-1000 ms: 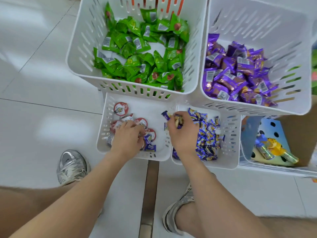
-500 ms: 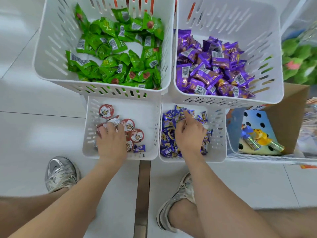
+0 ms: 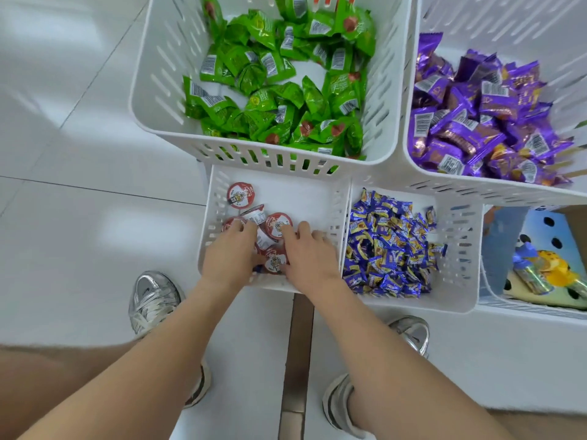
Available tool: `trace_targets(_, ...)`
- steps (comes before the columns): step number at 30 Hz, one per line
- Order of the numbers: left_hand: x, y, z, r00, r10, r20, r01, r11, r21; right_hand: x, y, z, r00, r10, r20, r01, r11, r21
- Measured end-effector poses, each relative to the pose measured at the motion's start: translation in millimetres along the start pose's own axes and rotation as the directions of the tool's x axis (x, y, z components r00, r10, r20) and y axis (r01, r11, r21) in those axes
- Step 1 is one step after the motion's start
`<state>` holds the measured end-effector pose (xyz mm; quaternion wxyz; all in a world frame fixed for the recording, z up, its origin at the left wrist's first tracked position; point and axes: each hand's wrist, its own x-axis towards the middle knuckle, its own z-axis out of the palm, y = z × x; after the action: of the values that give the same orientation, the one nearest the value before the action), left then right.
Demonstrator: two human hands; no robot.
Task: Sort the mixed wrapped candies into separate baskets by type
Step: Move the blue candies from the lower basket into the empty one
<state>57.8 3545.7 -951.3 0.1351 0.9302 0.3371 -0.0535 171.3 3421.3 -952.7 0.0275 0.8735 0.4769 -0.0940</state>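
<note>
Four white baskets stand on the floor. The far left basket (image 3: pixel 158 90) holds green candies (image 3: pixel 270 90), and the far right basket (image 3: pixel 409 154) holds purple candies (image 3: pixel 476 122). The near right basket (image 3: pixel 457 249) is full of small blue-and-yellow candies (image 3: pixel 390 246). Both my hands are in the near left basket (image 3: pixel 216 198) among round red-lidded cups (image 3: pixel 241 194). My left hand (image 3: pixel 230 258) rests its bent fingers on the cups. My right hand (image 3: pixel 309 258) lies beside it with fingertips down at the cups. A scrap of blue wrapper (image 3: pixel 258 268) shows between the hands. What is under the palms is hidden.
A further basket (image 3: pixel 495 309) at the right holds a spotted box and a yellow-and-blue toy (image 3: pixel 546 271). My silver shoes (image 3: pixel 152 300) (image 3: pixel 409 336) stand on the white tiles just behind the near baskets. A dark floor strip (image 3: pixel 298 344) runs between my feet.
My right hand has left the blue-candy basket and moved left into the red-cup basket beside my left hand. The left hand stays among the cups. The camera has shifted.
</note>
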Motion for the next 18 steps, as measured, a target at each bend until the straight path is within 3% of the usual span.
trace_targets(6, 14, 1, -6, 0.991, 0.079, -0.107, -0.089, 0.992, -0.093, 20, -2, 11, 0.992, 0.070, 0.106, -0.077, 0.995, 0.066)
trace_targets(9, 27, 1, -13, 0.989, 0.054, -0.140, -0.080, 0.978, -0.194, 26, 2, 15, 0.995, 0.097, 0.036, -0.101, 0.984, 0.148)
trace_targets(14, 41, 0, -21, 0.965, 0.164, -0.203, -0.213, 0.943, -0.254, 22, 7, 13, 0.993, 0.114, -0.016, -0.107, 0.963, 0.248)
trace_targets(15, 43, -2, -20, 0.967, 0.151, -0.207, -0.202, 0.947, -0.252, 21, 6, 11, 0.992, 0.124, -0.018, -0.118, 0.969, 0.217)
trace_targets(18, 39, -6, -20, 0.955, 0.159, -0.250, -0.172, 0.985, -0.032, 18, 2, 5, 0.986, 0.115, -0.121, -0.114, 0.993, 0.014)
